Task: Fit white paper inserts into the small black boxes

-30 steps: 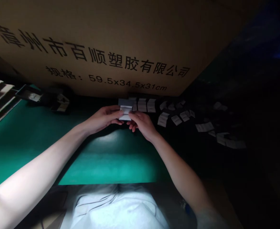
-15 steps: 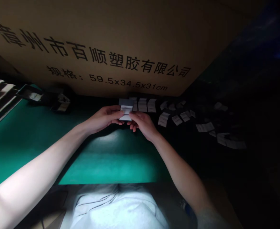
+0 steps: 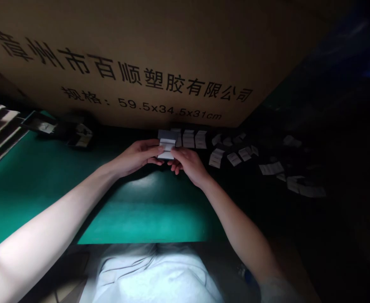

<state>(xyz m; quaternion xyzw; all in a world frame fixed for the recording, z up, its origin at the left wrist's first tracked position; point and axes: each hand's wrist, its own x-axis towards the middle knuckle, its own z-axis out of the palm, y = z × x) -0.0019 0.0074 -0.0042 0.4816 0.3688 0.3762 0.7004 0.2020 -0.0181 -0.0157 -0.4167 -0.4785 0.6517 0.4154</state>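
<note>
Both my hands meet at the middle of the view, around a folded white paper slip (image 3: 166, 149). A dark grey-blue card (image 3: 165, 134) shows just behind the slip and seems to lie against it. My left hand (image 3: 137, 156) comes from the left, its fingertips pressing the slip's left side. My right hand (image 3: 186, 163) grips the right side, its fingers curled over the edge. The lower parts of the slip are partly hidden by my fingers.
A large cardboard carton (image 3: 124, 71) with printed characters stands behind the work area, above a green work mat (image 3: 147, 210). Several white paper slips (image 3: 188, 139) lie in a row, with more scattered (image 3: 244, 153) on the dark right side. Dark objects (image 3: 79, 135) sit at the back left.
</note>
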